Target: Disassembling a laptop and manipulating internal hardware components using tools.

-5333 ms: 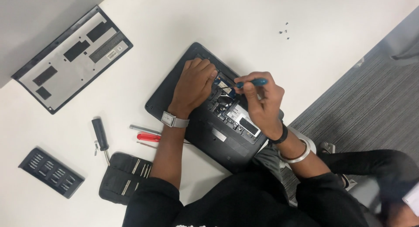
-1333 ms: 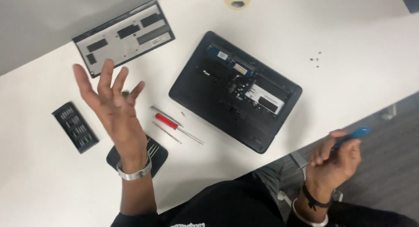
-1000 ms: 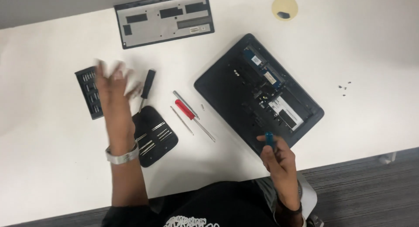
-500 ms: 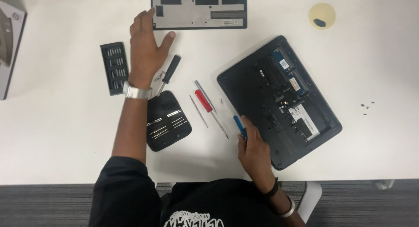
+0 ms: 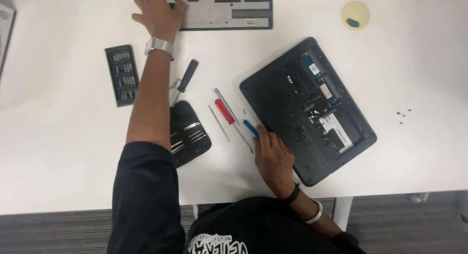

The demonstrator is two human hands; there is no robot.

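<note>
My left hand (image 5: 158, 12) reaches far across the white table and rests on the left end of a grey laptop bottom cover (image 5: 224, 10) at the top edge of the view. My right hand (image 5: 273, 159) lies on the table beside the near left corner of an opened black laptop (image 5: 307, 107), lying bottom-up with its boards exposed. A blue-handled screwdriver (image 5: 250, 128) sits at my right fingertips; whether the fingers grip it I cannot tell.
A red-handled screwdriver (image 5: 225, 111), a thin driver shaft (image 5: 219, 122) and a black-handled screwdriver (image 5: 185, 81) lie between my arms. A black tool pouch (image 5: 190, 132) and a black bit holder (image 5: 122, 75) sit left. Loose screws (image 5: 402, 115) lie right; a yellow dish (image 5: 355, 14) sits far right.
My left hand has stretched farther onto the grey cover. My right hand has come down with the blue screwdriver to the table beside the laptop.
</note>
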